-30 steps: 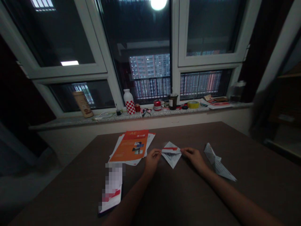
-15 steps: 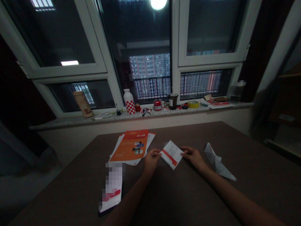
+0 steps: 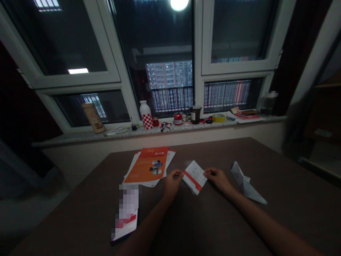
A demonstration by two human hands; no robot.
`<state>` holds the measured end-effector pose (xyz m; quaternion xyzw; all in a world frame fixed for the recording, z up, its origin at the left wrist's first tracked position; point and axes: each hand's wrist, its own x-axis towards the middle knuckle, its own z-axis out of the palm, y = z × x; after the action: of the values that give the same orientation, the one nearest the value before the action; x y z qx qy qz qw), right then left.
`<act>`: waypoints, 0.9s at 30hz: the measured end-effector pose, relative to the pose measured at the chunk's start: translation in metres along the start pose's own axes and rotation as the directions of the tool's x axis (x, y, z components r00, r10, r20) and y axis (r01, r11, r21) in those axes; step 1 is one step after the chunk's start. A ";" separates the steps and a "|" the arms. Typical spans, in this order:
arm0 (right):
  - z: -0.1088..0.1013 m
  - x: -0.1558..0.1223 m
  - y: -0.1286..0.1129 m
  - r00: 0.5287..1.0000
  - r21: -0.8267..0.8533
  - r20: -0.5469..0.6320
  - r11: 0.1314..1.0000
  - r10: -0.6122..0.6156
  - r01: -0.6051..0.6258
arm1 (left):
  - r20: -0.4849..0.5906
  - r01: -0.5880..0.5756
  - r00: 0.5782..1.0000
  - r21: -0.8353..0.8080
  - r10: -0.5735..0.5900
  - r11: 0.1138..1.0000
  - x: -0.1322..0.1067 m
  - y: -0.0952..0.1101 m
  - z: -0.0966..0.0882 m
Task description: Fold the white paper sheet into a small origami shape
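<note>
A small folded square of white paper [image 3: 196,172] with a red-orange stripe is held up between my hands, one corner pointing toward me. My left hand [image 3: 172,182] pinches its left corner. At the opposite corner, my right hand [image 3: 217,178] grips the paper between thumb and fingers. Along the lower left side, the edges of its layers stand slightly apart. To the right of my right hand lies a folded paper shape [image 3: 246,185] with pointed ends and print on it.
An orange booklet [image 3: 149,165] rests on white sheets beyond my left hand. Nearer lies a phone [image 3: 128,213], its screen partly pixelated. On the windowsill stand a checkered bottle [image 3: 146,117], a tan flask [image 3: 93,119], a dark cup [image 3: 195,115] and yellow tape [image 3: 218,118].
The folded square has tilted slightly, and its lower left layers show more separation. Both hands keep hold of its side corners, with only small shifts of the fingers.
</note>
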<state>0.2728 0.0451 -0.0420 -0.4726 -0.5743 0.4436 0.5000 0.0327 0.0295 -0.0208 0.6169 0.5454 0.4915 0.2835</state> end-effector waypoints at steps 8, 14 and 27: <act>-0.001 0.001 -0.002 1.000 -0.081 0.009 0.997 -0.014 0.014 | -0.011 0.019 1.000 0.077 -0.019 0.997 0.002 -0.001 -0.001; 0.002 0.000 -0.002 0.998 -0.097 0.018 0.994 -0.052 0.054 | 0.012 0.013 1.000 0.108 -0.014 0.994 0.001 0.003 -0.001; 0.001 0.000 -0.006 0.989 -0.197 0.115 0.973 -0.097 0.118 | 0.056 -0.041 0.998 0.162 0.033 0.986 -0.003 0.006 -0.002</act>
<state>0.2717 0.0438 -0.0361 -0.4655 -0.6666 0.3792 0.4418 0.0334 0.0246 -0.0154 0.6608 0.5646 0.4339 0.2373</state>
